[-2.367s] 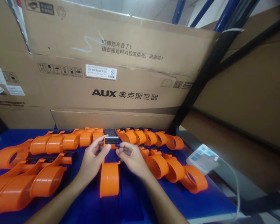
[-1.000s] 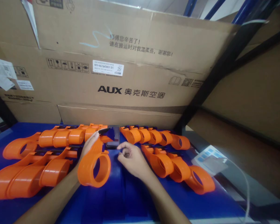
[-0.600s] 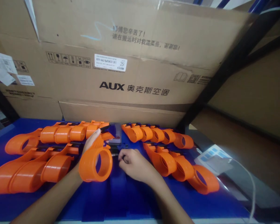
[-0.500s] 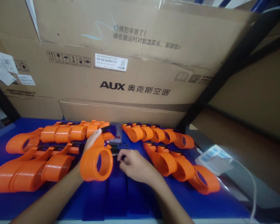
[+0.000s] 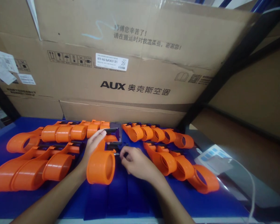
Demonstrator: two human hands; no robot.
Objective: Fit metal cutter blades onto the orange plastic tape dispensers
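In the middle of the head view, my left hand (image 5: 93, 143) is closed around an orange plastic tape dispenser (image 5: 100, 167), its round drum hanging toward me. My left thumb lies at the near end of its black and dark blue head piece (image 5: 114, 133). Just to the right, my right hand (image 5: 136, 163) is curled, thumb and forefinger pinched beside the dispenser's front. A small dark blue part (image 5: 122, 145) and a thin bit of metal show at those fingertips. What the pinch holds is hidden.
Rows of orange dispensers lie on the blue surface to the left (image 5: 29, 172) and right (image 5: 184, 166). Behind stands a large cardboard box (image 5: 135, 74). A dark phone-like object (image 5: 119, 125) rests against it. At right are a white device (image 5: 212, 158) with a cable and a black frame post (image 5: 214, 81).
My left hand has turned the dispenser, so its drum sits slightly right and its opening faces more sideways. Its dark head piece shows more fully. My right hand has shifted slightly up and right.
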